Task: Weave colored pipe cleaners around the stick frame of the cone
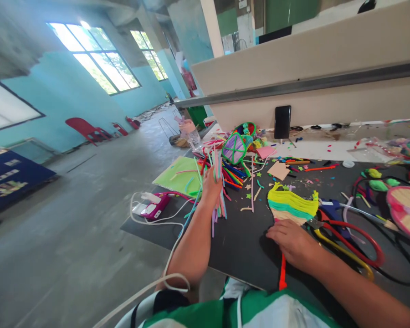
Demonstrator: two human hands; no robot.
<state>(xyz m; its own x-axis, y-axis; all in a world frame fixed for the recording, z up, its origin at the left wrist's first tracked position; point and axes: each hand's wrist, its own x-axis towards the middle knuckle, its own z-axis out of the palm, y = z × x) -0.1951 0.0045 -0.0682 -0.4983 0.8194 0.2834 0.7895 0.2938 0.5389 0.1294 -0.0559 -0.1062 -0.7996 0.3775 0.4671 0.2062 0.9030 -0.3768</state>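
My left hand is closed around a bundle of pastel pipe cleaners, pink, mint and lilac, whose ends stick out above and below the fist. Over the lower edge of a striped pipe-cleaner piece lies my right hand, its fingers curled together. Yellow, teal and peach rows make up that piece. A red strip comes out below the right hand. Scissors with red handles lie just right of this hand. Beside the left fist is a pile of darker pipe cleaners.
A green sheet and a purple device with white cables lie at the table's left edge. A phone leans on the back panel. A blue glue gun, a round pink-rimmed piece and scraps lie on the right.
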